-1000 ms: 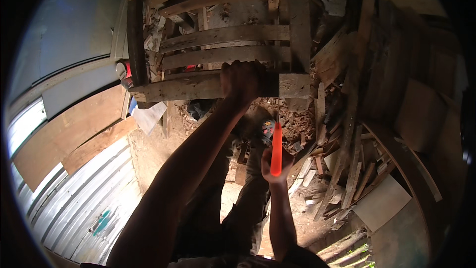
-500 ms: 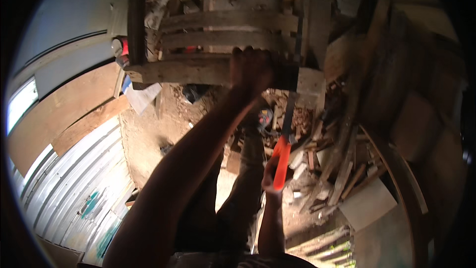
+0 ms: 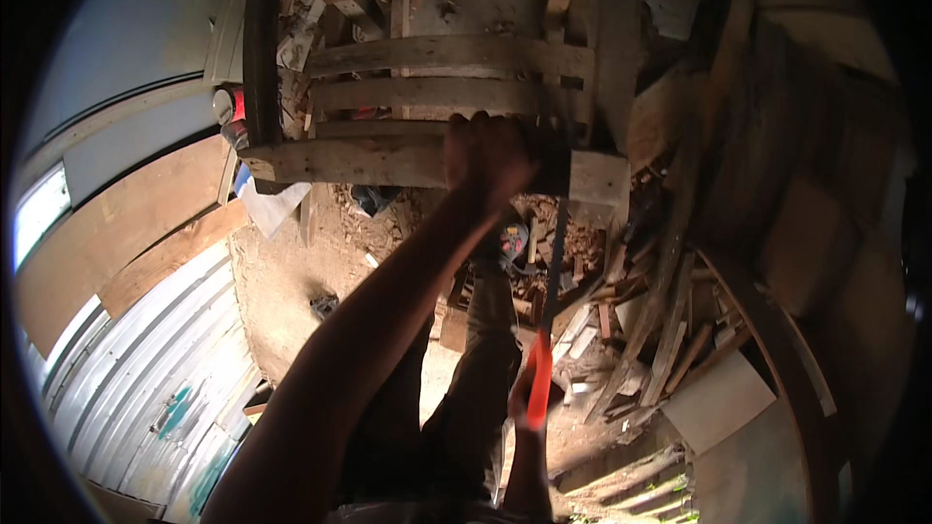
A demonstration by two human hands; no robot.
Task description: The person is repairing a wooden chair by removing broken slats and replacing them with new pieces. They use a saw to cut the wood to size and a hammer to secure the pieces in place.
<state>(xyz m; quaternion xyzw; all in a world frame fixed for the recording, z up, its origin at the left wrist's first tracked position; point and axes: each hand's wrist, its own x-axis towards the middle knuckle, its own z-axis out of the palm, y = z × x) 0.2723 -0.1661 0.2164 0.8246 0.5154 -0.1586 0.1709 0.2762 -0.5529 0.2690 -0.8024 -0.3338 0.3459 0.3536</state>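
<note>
My left hand (image 3: 488, 160) is closed over the front wooden board (image 3: 354, 162) of a slatted wooden frame, near the board's right end. My right hand (image 3: 524, 398) grips the orange handle of a handsaw (image 3: 540, 383), low in the view and close to my legs. The saw's narrow dark blade runs up from the handle to the board, just right of my left hand. It meets the wood beside the pale block-like end (image 3: 599, 180) of the frame's right side. The far part of the blade is dim and blurred, so the depth of any cut cannot be seen.
Several slats (image 3: 451, 56) span the frame beyond the board. Wood scraps (image 3: 670, 359) are heaped at the right, with a pale flat panel (image 3: 720, 398) beside them. Corrugated metal sheeting (image 3: 146, 398) stands at the left. My shoe (image 3: 510, 238) is on the littered ground under the board.
My right hand has drawn the saw back toward me, so its handle sits lower in the view. My left hand keeps its hold on the board. The whole view has shifted slightly.
</note>
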